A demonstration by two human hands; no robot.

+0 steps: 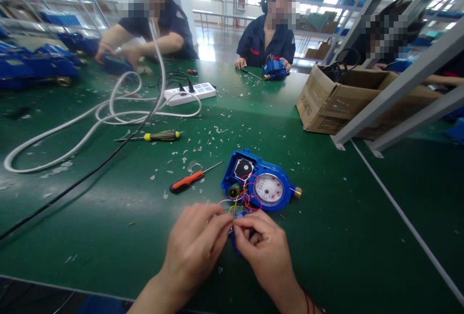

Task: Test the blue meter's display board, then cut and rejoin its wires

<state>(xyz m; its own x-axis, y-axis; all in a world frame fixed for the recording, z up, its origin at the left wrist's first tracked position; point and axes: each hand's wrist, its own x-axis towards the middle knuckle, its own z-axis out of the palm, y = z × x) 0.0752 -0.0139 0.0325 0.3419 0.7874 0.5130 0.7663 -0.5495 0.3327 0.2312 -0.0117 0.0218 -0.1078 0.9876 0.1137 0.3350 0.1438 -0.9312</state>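
Note:
A blue water meter (286, 173) lies on the green table, with a round dial (268, 189) and an open square housing. Thin red, yellow and white wires (244, 198) loop out of the housing towards me. Just below it, my left hand (197, 236) and my right hand (266, 246) meet fingertip to fingertip, both closed in a pinch on the wire ends. A blue part (237, 245) shows under my fingers, mostly covered by them. What exactly sits between the fingertips is largely hidden.
An orange-black screwdriver (186, 181) and a yellow-black screwdriver (162, 136) lie left. Behind them are a white power strip (190, 94) and looped cable. A cardboard box (326, 101) and metal struts (391, 57) stand right. Co-workers (268, 38) handle blue meters across the table.

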